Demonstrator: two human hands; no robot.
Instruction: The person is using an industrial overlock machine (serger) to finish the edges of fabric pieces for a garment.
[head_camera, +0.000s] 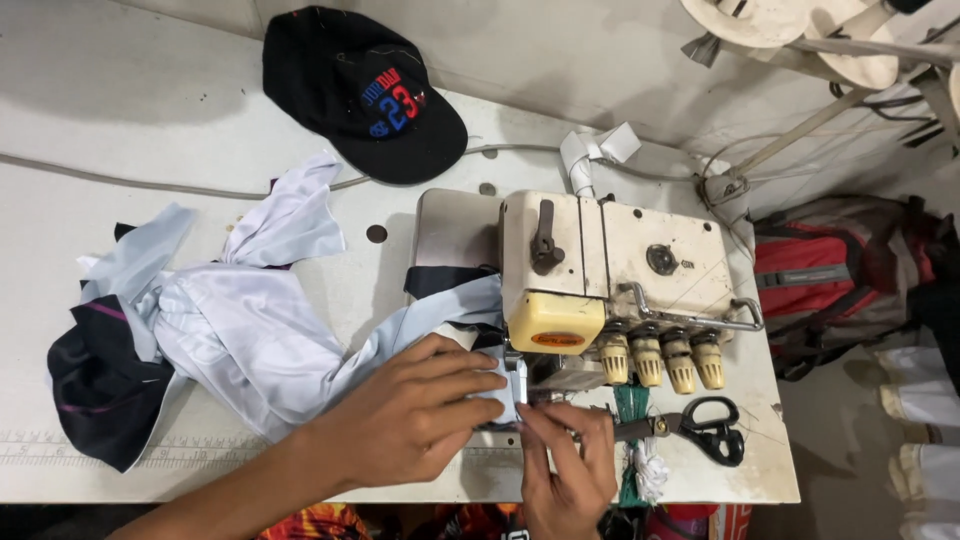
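Note:
A cream overlock sewing machine (610, 275) stands on a white table (120, 220). Pale blue fabric (240, 330) with dark trim lies bunched at the left and runs in a strip under the machine's needle area. My left hand (415, 410) presses flat on the strip just left of the presser foot. At the fabric's edge in front of the foot, my right hand (568, 470) pinches with its fingertips.
A black cap (360, 90) lies at the back of the table. Black-handled scissors (700, 428) rest at the right front, below a row of thread tension knobs (660, 360). A grey cable (150, 185) crosses the table. A red and grey backpack (830, 280) sits on the floor to the right.

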